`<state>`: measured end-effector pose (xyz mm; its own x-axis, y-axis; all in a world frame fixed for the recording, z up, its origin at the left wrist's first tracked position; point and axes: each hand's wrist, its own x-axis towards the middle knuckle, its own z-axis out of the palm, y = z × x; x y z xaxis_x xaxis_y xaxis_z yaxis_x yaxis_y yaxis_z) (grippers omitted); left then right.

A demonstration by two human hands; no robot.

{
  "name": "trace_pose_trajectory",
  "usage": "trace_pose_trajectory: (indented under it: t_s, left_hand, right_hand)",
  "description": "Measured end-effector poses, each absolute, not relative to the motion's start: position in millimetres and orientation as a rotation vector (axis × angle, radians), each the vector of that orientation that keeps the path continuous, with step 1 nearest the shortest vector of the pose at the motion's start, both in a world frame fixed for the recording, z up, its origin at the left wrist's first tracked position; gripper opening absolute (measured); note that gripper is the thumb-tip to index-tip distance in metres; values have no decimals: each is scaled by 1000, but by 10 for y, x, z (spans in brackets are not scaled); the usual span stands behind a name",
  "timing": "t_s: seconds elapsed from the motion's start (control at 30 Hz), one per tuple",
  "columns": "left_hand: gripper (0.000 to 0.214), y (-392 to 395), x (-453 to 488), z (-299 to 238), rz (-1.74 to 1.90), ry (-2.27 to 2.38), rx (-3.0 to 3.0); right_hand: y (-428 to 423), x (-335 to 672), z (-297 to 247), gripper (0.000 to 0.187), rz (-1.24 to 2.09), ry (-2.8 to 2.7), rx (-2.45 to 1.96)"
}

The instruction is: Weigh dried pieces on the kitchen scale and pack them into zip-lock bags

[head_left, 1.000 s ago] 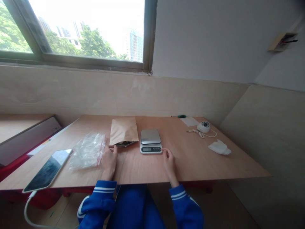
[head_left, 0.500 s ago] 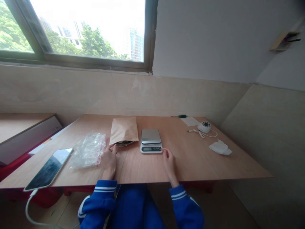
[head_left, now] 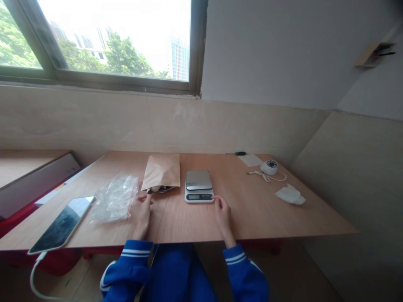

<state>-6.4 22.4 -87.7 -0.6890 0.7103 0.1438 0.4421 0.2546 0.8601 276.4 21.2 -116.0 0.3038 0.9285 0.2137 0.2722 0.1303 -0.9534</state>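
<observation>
Nearest, two blue sleeves point(head_left: 127, 272) with white stripes reach in to the wooden surface point(head_left: 267, 218). At its left near edge lies one phone point(head_left: 61, 226), screen up, with one white cable point(head_left: 42, 255) plugged into its near end.

The left hand point(head_left: 141, 212) has its grip partly closed, thumb and fingertips at the near left corner of one brown paper bag point(head_left: 161, 171); whether they pinch it I cannot tell. The right hand point(head_left: 223, 214) has its index finger stretched to the right end of the button panel on one kitchen scale point(head_left: 199, 181), the other fingers curled loosely in, with nothing visible in the grip.

Left of the left hand, clear plastic bags point(head_left: 116, 199) lie in a heap, too overlapped to count. Far to the right is one crumpled white tissue point(head_left: 290, 194).

The paper bag lies just left of the scale, its mouth facing the person and slightly parted, with dark and pale contents showing. Farther back on the right are one white dome-shaped device point(head_left: 268, 168) with its cord, one white sheet point(head_left: 250, 160) and, at the back edge, one green-handled screwdriver point(head_left: 240, 153).
</observation>
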Motion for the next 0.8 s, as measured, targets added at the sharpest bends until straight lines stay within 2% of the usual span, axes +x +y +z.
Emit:
trace_pose_trajectory:
  t_s: [0.3, 0.47, 0.6, 0.7, 0.8]
  left_hand:
    - [31, -91, 430, -665, 1494, 2058, 1129]
    - [26, 331, 827, -521, 1448, 1756, 1300]
    - [18, 748, 1037, -565, 1359, 1707, 1319]
    - [21, 890, 1124, -650, 1340, 1691, 1335]
    - [34, 882, 1130, -722, 1358, 1684, 1357]
  right_hand:
    - [216, 2773, -1183, 33, 696, -1220, -1397]
    - [232, 2763, -1188, 32, 672, -1229, -1396]
    - [252, 2757, -1196, 31, 660, -1235, -1374]
    - [265, 2758, -1205, 30, 663, -1240, -1361]
    - [265, 2759, -1205, 29, 672, -1237, -1349]
